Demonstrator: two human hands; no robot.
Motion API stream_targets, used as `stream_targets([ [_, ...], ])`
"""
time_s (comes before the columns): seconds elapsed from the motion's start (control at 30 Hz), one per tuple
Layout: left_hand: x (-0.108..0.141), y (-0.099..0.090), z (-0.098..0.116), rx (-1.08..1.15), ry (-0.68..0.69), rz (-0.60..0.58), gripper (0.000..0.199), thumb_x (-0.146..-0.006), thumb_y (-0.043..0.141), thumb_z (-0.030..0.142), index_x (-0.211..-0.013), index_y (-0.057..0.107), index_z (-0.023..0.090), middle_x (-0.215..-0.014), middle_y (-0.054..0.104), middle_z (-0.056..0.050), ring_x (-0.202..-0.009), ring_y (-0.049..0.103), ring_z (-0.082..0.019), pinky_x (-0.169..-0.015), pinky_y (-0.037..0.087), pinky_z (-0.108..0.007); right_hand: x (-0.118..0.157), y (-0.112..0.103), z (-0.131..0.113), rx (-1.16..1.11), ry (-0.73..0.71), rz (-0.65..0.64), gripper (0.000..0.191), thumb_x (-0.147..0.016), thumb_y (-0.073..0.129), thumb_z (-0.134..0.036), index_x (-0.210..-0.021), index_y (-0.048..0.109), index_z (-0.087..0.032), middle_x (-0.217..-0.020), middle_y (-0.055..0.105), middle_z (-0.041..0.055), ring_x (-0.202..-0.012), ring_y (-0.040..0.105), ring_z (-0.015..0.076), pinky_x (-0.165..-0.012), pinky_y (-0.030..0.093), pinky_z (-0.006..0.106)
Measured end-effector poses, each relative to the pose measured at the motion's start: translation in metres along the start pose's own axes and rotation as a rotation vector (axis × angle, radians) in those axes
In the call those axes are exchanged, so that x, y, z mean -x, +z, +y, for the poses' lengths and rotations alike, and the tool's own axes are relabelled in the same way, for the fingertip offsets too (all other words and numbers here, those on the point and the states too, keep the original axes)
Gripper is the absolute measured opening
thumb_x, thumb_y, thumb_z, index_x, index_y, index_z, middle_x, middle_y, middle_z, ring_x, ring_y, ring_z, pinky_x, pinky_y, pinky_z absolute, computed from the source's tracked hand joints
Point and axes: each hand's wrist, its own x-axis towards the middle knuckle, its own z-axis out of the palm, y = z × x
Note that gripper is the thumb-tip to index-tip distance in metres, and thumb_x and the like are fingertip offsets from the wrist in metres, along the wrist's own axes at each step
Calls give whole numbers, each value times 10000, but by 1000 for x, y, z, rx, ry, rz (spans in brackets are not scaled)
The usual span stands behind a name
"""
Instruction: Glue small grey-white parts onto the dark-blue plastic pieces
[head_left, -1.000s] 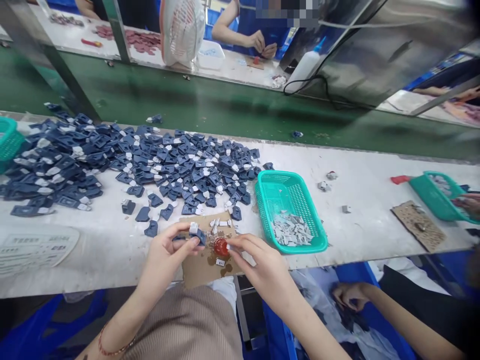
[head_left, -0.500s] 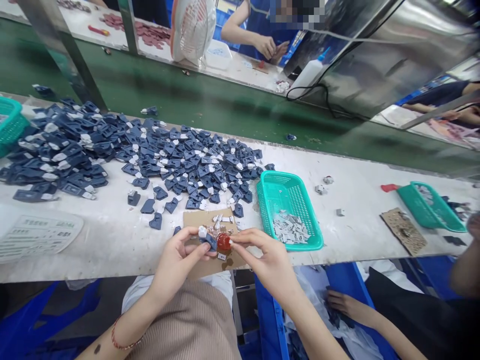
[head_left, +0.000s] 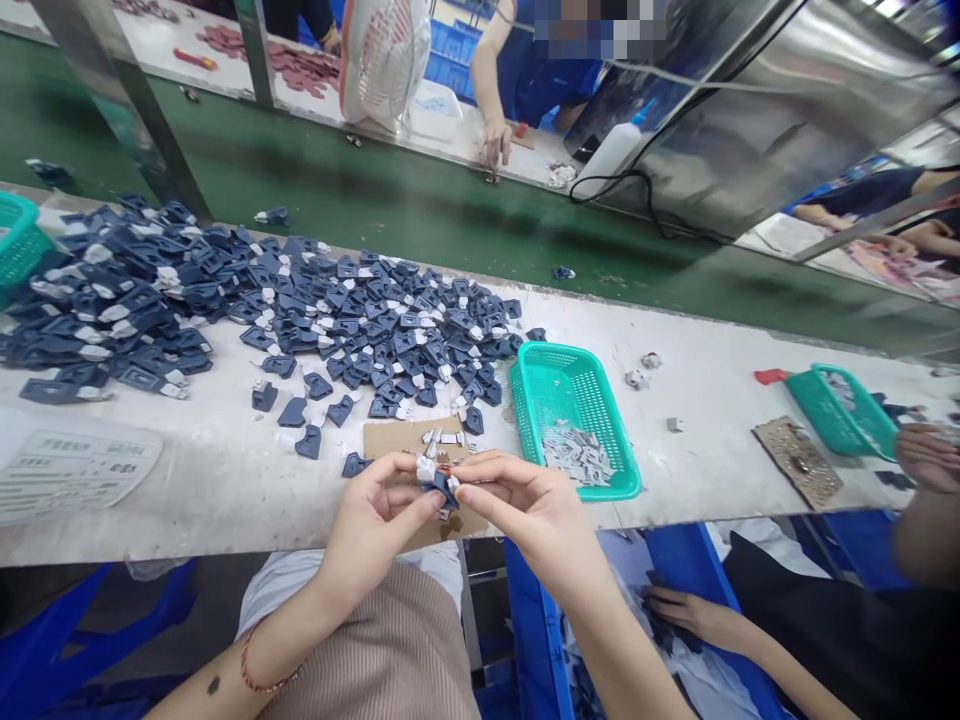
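Note:
My left hand [head_left: 384, 520] pinches a dark blue plastic part [head_left: 437, 488] with a white knobbed end, above a piece of brown cardboard [head_left: 390, 440]. Thumb and fingers of my right hand [head_left: 536, 515] are closed on a small white piece [head_left: 453, 484] against the right end of the blue part. Fingers hide most of the contact. Several small white pieces [head_left: 444, 438] lie on the cardboard. Behind the hands only a sliver of something red shows. A big heap of similar blue parts [head_left: 360, 320] spreads over the bench to the left.
A green basket [head_left: 630, 480] with grey-white pieces stands right of my hands. Farther right are a brown board [head_left: 795, 465] and another green basket [head_left: 844, 425], near a co-worker's hand [head_left: 930, 458]. Beyond the bench runs a green belt [head_left: 450, 200] carrying scattered parts.
My right hand has moved from the red blob on the cardboard to the blue part, and the two hands now meet. Across the belt, a co-worker's hand has reached toward it.

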Motion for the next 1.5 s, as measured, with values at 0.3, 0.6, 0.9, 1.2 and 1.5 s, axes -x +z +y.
stream_targets([
  [0.3, 4, 1, 0, 10, 29, 7, 158, -740, 745, 204, -848, 631, 184, -870, 762, -23, -783, 726, -163, -746, 585, -253, 4, 0, -5, 254, -114, 20, 70, -763, 735, -246, -820, 775, -239, -888, 724, 53, -897, 670, 213, -842, 552, 366],
  [0.6, 2, 12, 9, -79, 98, -1, 109, -734, 732, 235, -773, 638, 196, -645, 681, 13, -560, 654, -158, -591, 565, -279, 8, 13, 10, -53, 56, -35, 382, -914, 487, -529, -1112, 641, -240, -951, 680, 57, -685, 624, 146, -585, 536, 253],
  [0.9, -8, 7, 11, -548, 233, -110, 83, -767, 705, 218, -848, 714, 229, -857, 742, -31, -786, 695, -200, -720, 545, -281, 7, 12, 22, -131, 108, -96, 423, -873, 554, -534, -1176, 624, -247, -739, 604, 2, -529, 494, 107, -488, 427, 223],
  [1.2, -45, -2, 48, -709, 362, -101, 112, -788, 681, 286, -832, 780, 255, -839, 701, -64, -787, 651, -202, -549, 508, -232, -26, -131, 28, 1010, -188, 403, 272, -905, 468, -293, -1058, 665, -185, -1047, 684, 115, -964, 633, 260, -839, 494, 424],
  [1.5, -165, 1, 132, -1160, 575, 196, 229, -791, 640, 333, -930, 756, 192, -884, 753, -40, -748, 662, -194, -721, 507, -272, -60, -177, 54, 1088, -155, 261, 228, -858, 514, -224, -844, 738, -185, -877, 736, 83, -824, 684, 239, -742, 525, 361],
])
